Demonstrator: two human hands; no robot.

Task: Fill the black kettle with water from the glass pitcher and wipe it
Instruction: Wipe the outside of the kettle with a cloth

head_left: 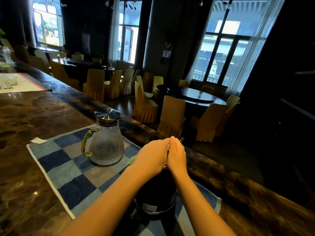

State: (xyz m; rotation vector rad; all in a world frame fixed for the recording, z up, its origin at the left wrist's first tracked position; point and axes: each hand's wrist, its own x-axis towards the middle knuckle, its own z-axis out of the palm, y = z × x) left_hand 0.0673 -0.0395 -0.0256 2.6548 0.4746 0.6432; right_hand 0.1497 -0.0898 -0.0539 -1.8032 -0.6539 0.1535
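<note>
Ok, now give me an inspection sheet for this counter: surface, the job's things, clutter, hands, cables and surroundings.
Surface: dark marbled counter with a blue and grey checked mat on it.
Job's things: glass pitcher upright on the mat, steel lid on; black kettle on the mat nearer the person, largely hidden by the arms.
Clutter: white paper scrap at the mat's far corner; drinking glasses far left.
Hands: left hand and right hand meet above the kettle; what they hold is hidden.
Cables: nothing seen.
Surroundings: dim dining room, covered chairs, round table, windows.
</note>
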